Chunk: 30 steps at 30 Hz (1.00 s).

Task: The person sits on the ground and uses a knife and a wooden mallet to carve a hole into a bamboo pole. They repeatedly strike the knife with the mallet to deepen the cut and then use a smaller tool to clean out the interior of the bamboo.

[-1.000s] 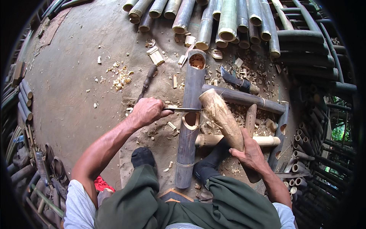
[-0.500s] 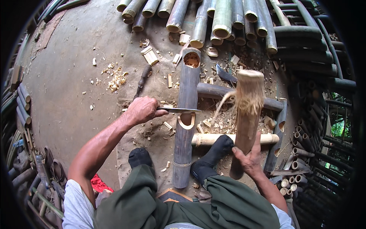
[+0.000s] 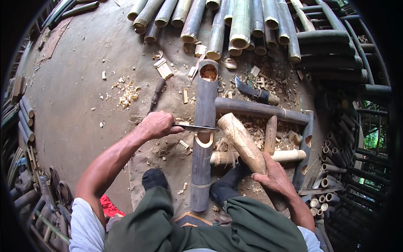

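My left hand is closed around a knife, and its flat blade lies across a dark bamboo pole at the edge of a pale U-shaped notch. In my right hand is a thick wooden club with a frayed, fibrous end. That end leans down to the left, close to the blade's tip; whether they touch I cannot tell. A second opening, with shavings inside, shows near the pole's far end. My feet in black socks stand on either side of the pole.
A dark crosspiece and a pale one run right to another notched pole. Beyond lie a curved blade tool and a wood-handled tool. Wood chips litter the ground. Bamboo poles are piled at the back.
The club has swung from upright down to the left, its frayed end now near the blade. The blade has tilted slightly, while my left hand stays about where it was.
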Available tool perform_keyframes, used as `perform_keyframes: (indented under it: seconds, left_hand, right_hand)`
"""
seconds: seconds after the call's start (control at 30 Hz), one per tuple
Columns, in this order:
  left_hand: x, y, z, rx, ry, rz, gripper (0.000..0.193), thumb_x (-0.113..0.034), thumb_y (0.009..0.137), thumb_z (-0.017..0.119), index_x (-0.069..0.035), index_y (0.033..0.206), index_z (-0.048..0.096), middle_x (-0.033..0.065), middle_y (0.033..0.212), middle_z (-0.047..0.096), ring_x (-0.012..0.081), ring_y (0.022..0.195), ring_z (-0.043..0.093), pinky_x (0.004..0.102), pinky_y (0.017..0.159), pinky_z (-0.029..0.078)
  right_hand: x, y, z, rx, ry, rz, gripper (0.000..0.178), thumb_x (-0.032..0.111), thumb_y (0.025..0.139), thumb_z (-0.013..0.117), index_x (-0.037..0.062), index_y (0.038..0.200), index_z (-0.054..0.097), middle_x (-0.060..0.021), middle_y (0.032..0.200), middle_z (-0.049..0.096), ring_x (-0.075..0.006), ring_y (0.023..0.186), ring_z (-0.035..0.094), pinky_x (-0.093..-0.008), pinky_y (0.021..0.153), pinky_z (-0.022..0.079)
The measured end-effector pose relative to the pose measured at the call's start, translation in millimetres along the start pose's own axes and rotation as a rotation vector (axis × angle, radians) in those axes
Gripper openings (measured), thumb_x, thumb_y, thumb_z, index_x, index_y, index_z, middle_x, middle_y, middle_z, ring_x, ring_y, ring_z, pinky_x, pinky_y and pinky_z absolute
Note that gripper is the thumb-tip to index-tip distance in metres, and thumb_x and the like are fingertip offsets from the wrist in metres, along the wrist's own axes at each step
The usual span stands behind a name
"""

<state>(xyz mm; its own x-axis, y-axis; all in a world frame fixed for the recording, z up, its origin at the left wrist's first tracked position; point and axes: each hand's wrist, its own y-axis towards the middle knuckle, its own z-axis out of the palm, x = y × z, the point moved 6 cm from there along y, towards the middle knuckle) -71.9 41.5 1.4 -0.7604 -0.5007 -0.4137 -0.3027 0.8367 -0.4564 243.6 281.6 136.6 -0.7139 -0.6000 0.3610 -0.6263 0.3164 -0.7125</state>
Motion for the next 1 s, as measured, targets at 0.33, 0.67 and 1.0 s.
perform_keyframes:
  seconds: [0.33, 0.67, 1.0]
  left_hand:
    - [-2.4, -0.8, 4.0, -0.019, 0.070, 0.046, 0.067, -0.068, 0.100, 0.061, -0.004, 0.083, 0.071, 0.0144, 0.065, 0.066, 0.0311, 0.062, 0.069, 0.0477, 0.059, 0.055]
    - [-47.6, -74.2, 47.5, -0.338, 0.021, 0.057, 0.041, -0.036, 0.087, 0.084, -0.018, 0.119, 0.067, 0.0074, 0.092, 0.062, 0.0279, 0.081, 0.070, 0.0440, 0.069, 0.054]
    - [-36.7, -61.3, 52.7, -0.144, 0.137, -0.022, 0.013, -0.019, 0.099, 0.062, -0.008, 0.105, 0.059, 0.0146, 0.091, 0.065, 0.0356, 0.081, 0.075, 0.0491, 0.068, 0.058]
  right_hand:
    - [-22.7, 6.8, 29.0, 0.007, 0.192, 0.049, 0.083, 0.021, 0.079, 0.084, 0.0044, 0.149, 0.043, -0.0310, 0.118, 0.070, -0.0470, 0.110, 0.072, -0.0507, 0.097, 0.054]
    - [7.6, 21.1, -23.8, -0.350, 0.312, -0.230, 0.082, 0.015, 0.078, 0.087, 0.0025, 0.149, 0.046, -0.0214, 0.125, 0.069, -0.0303, 0.116, 0.070, -0.0421, 0.101, 0.055]
    - [34.0, 62.9, -7.1, -0.283, -0.644, -1.100, 0.061, 0.036, 0.079, 0.082, 0.0065, 0.127, 0.061, -0.0086, 0.097, 0.063, -0.0282, 0.088, 0.067, -0.0429, 0.080, 0.054]
